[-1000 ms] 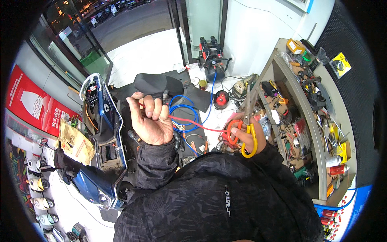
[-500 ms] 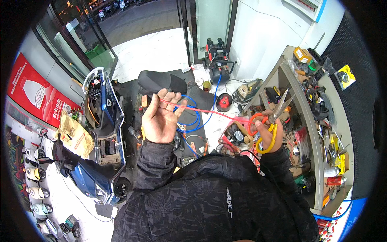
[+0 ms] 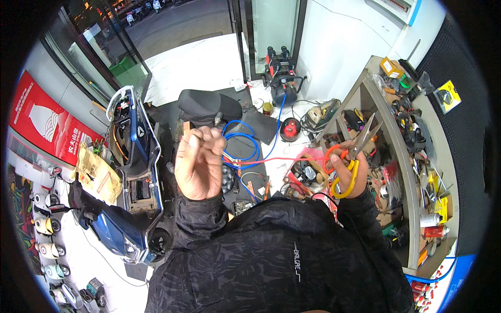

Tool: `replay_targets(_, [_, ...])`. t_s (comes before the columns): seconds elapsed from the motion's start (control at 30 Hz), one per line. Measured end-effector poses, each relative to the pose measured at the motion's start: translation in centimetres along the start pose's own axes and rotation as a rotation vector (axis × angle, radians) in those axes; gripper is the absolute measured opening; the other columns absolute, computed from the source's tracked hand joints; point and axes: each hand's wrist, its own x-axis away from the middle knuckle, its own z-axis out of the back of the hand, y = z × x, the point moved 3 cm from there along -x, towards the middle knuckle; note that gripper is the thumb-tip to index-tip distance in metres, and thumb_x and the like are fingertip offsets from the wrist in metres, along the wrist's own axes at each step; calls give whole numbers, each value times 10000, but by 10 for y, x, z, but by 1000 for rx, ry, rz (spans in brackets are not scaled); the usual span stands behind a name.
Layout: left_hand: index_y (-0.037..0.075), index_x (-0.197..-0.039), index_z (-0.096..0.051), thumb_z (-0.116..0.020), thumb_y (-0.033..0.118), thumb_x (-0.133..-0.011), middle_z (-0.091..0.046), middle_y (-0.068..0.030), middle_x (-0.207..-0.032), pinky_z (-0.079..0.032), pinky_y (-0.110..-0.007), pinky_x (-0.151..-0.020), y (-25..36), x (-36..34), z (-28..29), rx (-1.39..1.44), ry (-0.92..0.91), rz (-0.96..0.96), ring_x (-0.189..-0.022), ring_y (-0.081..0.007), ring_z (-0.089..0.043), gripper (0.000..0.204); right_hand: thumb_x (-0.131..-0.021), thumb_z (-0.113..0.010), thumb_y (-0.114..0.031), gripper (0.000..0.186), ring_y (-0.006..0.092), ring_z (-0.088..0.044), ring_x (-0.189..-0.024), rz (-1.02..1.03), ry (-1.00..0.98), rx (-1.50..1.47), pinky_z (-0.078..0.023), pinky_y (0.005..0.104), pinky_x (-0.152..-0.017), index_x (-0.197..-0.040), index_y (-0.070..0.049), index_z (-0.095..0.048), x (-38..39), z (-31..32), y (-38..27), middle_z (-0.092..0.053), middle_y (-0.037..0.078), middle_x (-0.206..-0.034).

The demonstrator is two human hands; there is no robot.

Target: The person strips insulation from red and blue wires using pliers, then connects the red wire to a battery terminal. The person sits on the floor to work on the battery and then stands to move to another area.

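Left of the scissors (image 3: 357, 151), a red wire (image 3: 271, 160) reached the left hand (image 3: 201, 168), whose fingers were curled, grip unclear; the right hand (image 3: 359, 178) clasped the scissors.

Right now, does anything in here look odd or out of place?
Yes. The blue scooter at left looks partly dismantled: its inner bay is exposed, and a black, seat-like piece lies apart from it. The scissors in the right hand also look mismatched: one orange loop, one yellow loop.
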Motion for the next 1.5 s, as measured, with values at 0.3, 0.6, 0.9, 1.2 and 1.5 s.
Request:
replay_targets(0.3, [103, -1026, -574, -570, 172, -1056, -507, 13, -890, -388, -291, -666, -14, 20, -34, 431, -282, 268, -707, -97, -478, 76, -933, -656, -18, 318, 165, -673, -827, -29, -30, 1, -560, 307, -779, -1209, 35, -508, 13, 0, 6, -671, 117, -979])
replay_targets(0.6, [93, -1058, -579, -563, 209, -1061, -487, -8, -880, -379, -291, -674, -14, 22, -40, 531, -334, 291, -732, -110, -447, 117, -937, -659, -16, 321, 170, -679, -838, -39, -37, -1, -558, 308, -791, -1221, 29, -514, 23, 2, 13, -684, 126, -998])
replay_targets(0.9, [59, -1137, -595, -678, 101, -946, -510, -47, -943, -405, -357, -805, -39, 27, -45, 118, -334, 218, -837, -190, -486, 212, -937, -672, -22, 317, 165, -676, -875, 27, -10, -20, -548, 303, -817, -1216, 21, -529, 23, -14, -15, -691, 116, -996])
replay_targets(1.2, [20, -1263, -568, -667, -120, -904, -627, -89, -1089, -450, -315, -982, -97, 40, -57, -264, -376, 172, -1097, -173, -578, 398, -910, -700, 0, 322, 115, -622, -882, 256, -150, 145, -494, 271, -794, -1190, -10, -543, 20, -54, -91, -665, 66, -969])
replay_targets(1.5, [124, -1301, -566, -688, -47, -922, -662, -58, -1028, -438, -371, -944, -123, 33, -66, 113, -330, 310, -1015, -187, -565, 434, -934, -688, 5, 348, 131, -629, -876, 304, -136, -69, -510, 292, -791, -1233, -29, -512, 14, -53, -84, -633, 81, -987])
